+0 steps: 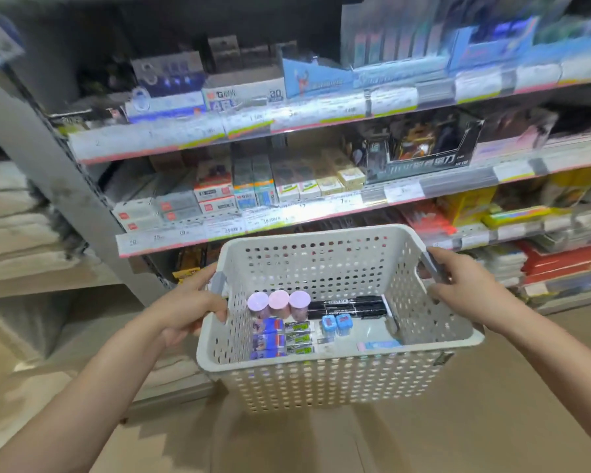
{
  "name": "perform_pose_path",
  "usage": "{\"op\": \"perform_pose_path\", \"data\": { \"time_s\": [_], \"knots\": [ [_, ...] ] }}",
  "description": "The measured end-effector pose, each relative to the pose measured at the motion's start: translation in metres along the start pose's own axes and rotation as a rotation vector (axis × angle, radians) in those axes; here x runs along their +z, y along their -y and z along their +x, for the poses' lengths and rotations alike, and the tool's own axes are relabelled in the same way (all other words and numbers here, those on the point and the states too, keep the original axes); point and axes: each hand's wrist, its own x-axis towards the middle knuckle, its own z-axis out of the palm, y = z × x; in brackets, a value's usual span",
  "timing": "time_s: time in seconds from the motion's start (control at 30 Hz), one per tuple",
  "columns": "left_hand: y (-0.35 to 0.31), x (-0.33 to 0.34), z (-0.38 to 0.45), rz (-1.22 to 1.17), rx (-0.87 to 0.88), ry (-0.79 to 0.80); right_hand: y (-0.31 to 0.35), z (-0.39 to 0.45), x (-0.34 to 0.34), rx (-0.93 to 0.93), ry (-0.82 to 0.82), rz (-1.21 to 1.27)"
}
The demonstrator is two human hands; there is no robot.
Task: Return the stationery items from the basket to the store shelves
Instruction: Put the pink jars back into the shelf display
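Head view: a white perforated basket is held out in front of the store shelves, its far rim just below the lowest price strip visible above it. The left hand curls round the grey handle on the basket's left wall, fingers hooked over the rim. The right hand grips the matching grey handle on the right wall, thumb on top.

On the basket floor, toward the left wall, three pink-lidded tubs stand in a row. Just right of them lie black markers side by side along the far part of the floor. Nearer than the tubs sits a stack of blue-and-purple packs, with small dark lead cases touching their right side. Two little blue boxes stand near the middle, and a flat pale-blue eraser-like piece lies against the near wall.

Nothing has left the basket yet, by the look of it. These items should be light and rigid. The tubs are best taken round the body below the lid. The markers are smooth and may roll, so pinch one at mid-barrel. The lead cases are thin and probably brittle, so lift them by the long edges. One hand must first take the basket's weight alone.
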Motion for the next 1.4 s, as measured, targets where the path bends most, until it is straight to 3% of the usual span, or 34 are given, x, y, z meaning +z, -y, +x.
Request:
{"op": "perform_pose_path", "data": {
  "time_s": [0.4,0.5,0.6,0.67,0.83,0.93,1.4],
  "knots": [
    [-0.06,0.032,-0.014,-0.003,0.064,-0.004,-0.001,-0.01,-0.05,0.031,-0.038,-0.264],
    [-0.07,0.053,-0.012,0.0,0.071,0.019,-0.003,-0.012,-0.062,-0.013,-0.155,-0.38],
    [-0.081,0.078,-0.007,-0.006,0.059,0.026,0.005,-0.009,-0.075,-0.186,-0.29,-0.421],
    [-0.088,0.097,-0.002,-0.004,0.05,0.028,0.01,0.0,-0.08,-0.258,-0.199,-0.442],
    [-0.112,0.151,0.01,-0.019,0.07,0.032,0.0,0.043,-0.08,-0.282,0.219,-0.403],
    [-0.125,0.185,0.02,-0.044,0.064,0.033,-0.022,0.069,-0.084,-0.307,0.359,-0.412],
    [-0.17,0.317,0.061,-0.089,0.077,-0.013,-0.135,0.146,-0.131,-0.507,0.307,-0.676]
  ]
}}
